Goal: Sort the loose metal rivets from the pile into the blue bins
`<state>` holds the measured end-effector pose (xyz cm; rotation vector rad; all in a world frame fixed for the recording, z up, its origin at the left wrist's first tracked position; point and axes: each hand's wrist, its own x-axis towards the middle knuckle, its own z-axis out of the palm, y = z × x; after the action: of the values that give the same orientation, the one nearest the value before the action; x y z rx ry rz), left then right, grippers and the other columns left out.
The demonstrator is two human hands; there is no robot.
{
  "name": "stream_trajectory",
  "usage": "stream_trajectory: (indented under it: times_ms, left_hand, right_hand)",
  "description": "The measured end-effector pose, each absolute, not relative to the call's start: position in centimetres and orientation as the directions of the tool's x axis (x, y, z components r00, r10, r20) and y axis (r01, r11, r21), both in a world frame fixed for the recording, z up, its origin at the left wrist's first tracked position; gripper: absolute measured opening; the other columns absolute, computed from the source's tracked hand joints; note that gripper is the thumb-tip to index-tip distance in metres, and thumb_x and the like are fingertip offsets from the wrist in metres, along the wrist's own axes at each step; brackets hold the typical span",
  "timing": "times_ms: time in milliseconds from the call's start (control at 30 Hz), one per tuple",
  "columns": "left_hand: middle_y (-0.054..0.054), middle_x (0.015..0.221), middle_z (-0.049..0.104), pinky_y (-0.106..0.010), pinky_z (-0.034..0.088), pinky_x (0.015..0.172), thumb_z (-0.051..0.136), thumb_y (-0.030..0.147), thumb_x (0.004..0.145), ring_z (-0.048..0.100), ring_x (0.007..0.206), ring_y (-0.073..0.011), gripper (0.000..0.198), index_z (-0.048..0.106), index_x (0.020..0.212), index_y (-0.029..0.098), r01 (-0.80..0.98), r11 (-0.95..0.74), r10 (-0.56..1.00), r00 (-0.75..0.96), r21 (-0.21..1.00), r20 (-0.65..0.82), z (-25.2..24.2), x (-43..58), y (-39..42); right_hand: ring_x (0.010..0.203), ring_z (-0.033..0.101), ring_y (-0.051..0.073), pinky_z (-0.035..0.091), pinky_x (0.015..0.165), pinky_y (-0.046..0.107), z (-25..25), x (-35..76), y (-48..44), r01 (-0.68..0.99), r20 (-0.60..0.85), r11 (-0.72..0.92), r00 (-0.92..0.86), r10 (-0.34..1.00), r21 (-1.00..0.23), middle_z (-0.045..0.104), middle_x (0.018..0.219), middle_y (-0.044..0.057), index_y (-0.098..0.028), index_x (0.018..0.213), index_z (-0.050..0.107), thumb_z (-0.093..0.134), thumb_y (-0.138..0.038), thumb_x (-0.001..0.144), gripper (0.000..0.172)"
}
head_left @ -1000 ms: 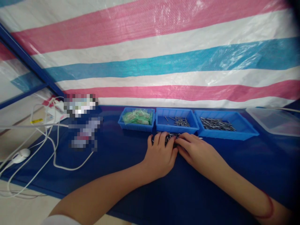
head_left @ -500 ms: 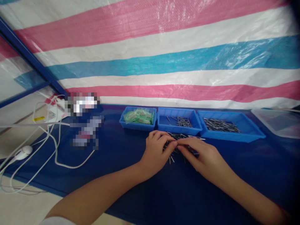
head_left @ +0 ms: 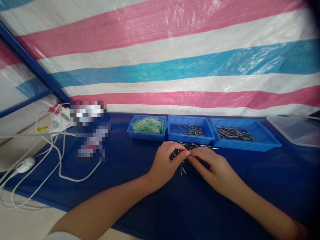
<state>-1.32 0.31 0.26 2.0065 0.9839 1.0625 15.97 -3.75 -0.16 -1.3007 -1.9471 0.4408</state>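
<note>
A heap of small metal pins (head_left: 192, 145) lies on the dark blue mat (head_left: 150, 186) just in front of the blue bins. My left hand (head_left: 167, 162) rests on the left side of the heap with its fingers curled round a bunch of pins. My right hand (head_left: 212, 168) lies on the right side, its fingertips pinched against the left fingertips over the pins. A few loose pins (head_left: 182, 170) stick out below the hands.
Three blue bins stand in a row behind the heap: one with green parts (head_left: 147, 126), one with a few pins (head_left: 191, 130), one with many pins (head_left: 240, 134). A clear tray (head_left: 297, 130) is at right. White cables and a mouse (head_left: 25, 164) lie at left. A striped tarp hangs behind.
Both hands have drawn back a little toward me, dragging pins out of the heap; the fingers went from lying flat on the heap to pinching together over it.
</note>
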Motion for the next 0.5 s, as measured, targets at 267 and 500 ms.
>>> stream_trajectory:
  times_ms: [267, 500]
  left_hand:
    - [-0.003, 0.089, 0.070, -0.028, 0.048, 0.080, 0.061, 0.032, 0.088, 0.063, 0.086, -0.0168, 0.016, 0.069, 0.090, 0.018, 0.280, -0.467, 0.841, 0.432, 0.839, 0.324, 0.25, -1.22, 0.22]
    - [-0.004, 0.093, 0.071, -0.026, 0.049, 0.080, 0.063, 0.029, 0.086, 0.064, 0.084, -0.0155, 0.015, 0.068, 0.094, 0.017, 0.244, -0.450, 0.848, 0.419, 0.859, 0.326, 0.01, -1.19, 0.27]
  right_hand:
    - [0.081, 0.061, 0.017, 0.050, 0.073, 0.031, -0.18, 15.63, -3.77, 0.633, 0.373, 0.432, -0.234, 0.898, -0.643, 0.067, 0.085, 0.004, -0.022, 0.088, 0.066, 0.047, -0.026, 0.094, 0.021]
    - [0.080, 0.061, 0.016, 0.050, 0.072, 0.029, -0.17, 15.60, -3.77, 0.615, 0.354, 0.403, -0.206, 0.912, -0.678, 0.066, 0.082, 0.004, -0.021, 0.080, 0.062, 0.047, -0.029, 0.093, 0.022]
